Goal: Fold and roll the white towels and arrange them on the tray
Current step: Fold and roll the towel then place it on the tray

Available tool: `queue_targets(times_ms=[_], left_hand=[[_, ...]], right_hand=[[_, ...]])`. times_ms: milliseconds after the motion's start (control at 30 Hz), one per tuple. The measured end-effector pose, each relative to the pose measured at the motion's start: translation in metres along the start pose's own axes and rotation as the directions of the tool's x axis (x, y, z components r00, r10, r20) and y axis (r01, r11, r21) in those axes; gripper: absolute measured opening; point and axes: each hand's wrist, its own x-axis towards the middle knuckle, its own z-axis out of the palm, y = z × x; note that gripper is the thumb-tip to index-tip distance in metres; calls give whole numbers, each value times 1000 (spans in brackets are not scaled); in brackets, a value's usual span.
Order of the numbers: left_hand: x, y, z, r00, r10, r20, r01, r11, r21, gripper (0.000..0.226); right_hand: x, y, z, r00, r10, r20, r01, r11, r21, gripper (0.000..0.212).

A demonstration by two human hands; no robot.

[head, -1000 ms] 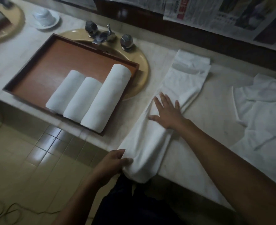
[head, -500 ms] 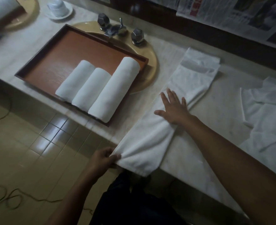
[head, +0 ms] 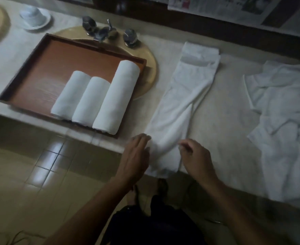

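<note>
The folded towel (head: 179, 106) lies as a long strip down centre frame, its near end between my hands. My left hand (head: 135, 156) rests straight-fingered against it; my right hand (head: 196, 156) curls beside it, hold unclear. It looks soft and limp: I'd grip both near corners.

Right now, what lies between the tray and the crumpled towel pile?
In the head view, the long folded towel lies on the counter between tray and crumpled pile; the left hand and right hand are at its near end.
</note>
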Motion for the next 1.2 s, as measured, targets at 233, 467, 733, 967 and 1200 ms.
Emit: queue_targets(times_ms=[233,467,733,967,1200], left_hand=[[27,-37,40,883,386,266,-432,891,141,55],[25,-38,43,869,448,209,-483,860,166,56],[23,-32,42,881,390,267,-444,876,188,59],[8,-7,30,881,339,329,-413,891,187,49],[11,17,29,918,296,263,-342,927,151,49]], right_hand=[[-84,43,69,806,450,385,-521,847,101,24],[-73,39,100,847,486,215,-510,629,587,37],[-116,33,94,847,499,182,-489,601,632,8],[-98,27,71,758,489,-431,-351,864,362,22],[-42,7,50,944,-17,-329,-92,946,-312,54]])
